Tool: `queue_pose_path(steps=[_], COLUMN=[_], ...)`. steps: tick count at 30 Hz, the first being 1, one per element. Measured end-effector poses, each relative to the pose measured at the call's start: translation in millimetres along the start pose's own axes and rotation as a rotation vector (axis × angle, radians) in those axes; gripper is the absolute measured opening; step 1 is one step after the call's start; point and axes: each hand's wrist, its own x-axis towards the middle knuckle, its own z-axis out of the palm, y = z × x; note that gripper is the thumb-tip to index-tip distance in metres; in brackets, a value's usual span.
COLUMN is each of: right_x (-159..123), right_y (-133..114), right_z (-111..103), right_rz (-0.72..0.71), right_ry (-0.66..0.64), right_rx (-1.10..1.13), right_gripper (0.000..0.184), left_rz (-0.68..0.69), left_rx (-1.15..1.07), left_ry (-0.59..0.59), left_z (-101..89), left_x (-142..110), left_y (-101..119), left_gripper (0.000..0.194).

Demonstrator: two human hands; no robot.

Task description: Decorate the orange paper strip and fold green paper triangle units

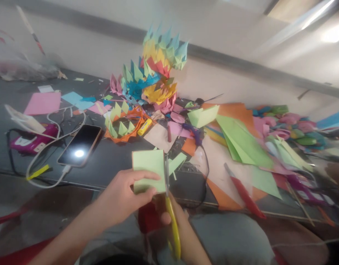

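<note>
Light green paper (147, 162), roughly square with a thin orange edge showing, is pinched between the thumb and fingers of my left hand (130, 191). My right hand (172, 209) is closed round the yellow handles of a pair of scissors (172, 224), partly hidden behind them. The scissor blades point away from me and lie along the paper's right edge. Just right of the blades, a light green paper strip (177, 162) rests among small scraps on the dark table. Whether the blades are fully closed I cannot make out.
Folded paper crowns (158, 88) are piled at the back, with an orange and green ring (123, 127) before them. A phone (80, 145) on a white cable lies left. Rightward are a glue gun (193, 133), green sheets (238, 140) and a red-handled knife (245, 193).
</note>
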Motion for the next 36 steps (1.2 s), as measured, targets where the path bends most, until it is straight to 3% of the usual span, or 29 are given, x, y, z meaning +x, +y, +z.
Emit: queue_pose_path(steps=[5,12,19,27,30,36], right_x=[5.4,7.6,14.0,19.2,15.3,4.4], right_y=[0.3,13.9,30.8,20.6,21.5,12.8], right_z=[-0.1,2.3,9.6,7.9,6.8,6.0], right_rz=[0.065,0.181,0.335,0.475,0.418,-0.027], right_ry=[0.006,0.023,0.092,-0.009,-0.028,-0.022], right_rx=[0.024,0.069,0.189,0.308,0.252,-0.084], right_gripper=[0.088,0.061,0.054,0.053,0.058,0.077], left_rz=[0.005,-0.009,-0.027,0.000,-0.019,-0.026], left_rx=[0.028,0.019,-0.006,0.012,-0.007,-0.013], left_ry=[-0.013,-0.068,-0.076,-0.043,-0.052,-0.069], left_z=[-1.8,0.8,3.2,3.2,2.8,3.3], left_x=[-0.8,-1.4,-1.7,-1.7,-2.6,-2.5], left_y=[1.8,0.6,-3.0,-2.4,-3.3,-3.1], left_gripper=[0.022,0.023,0.022,0.021,0.021,0.022])
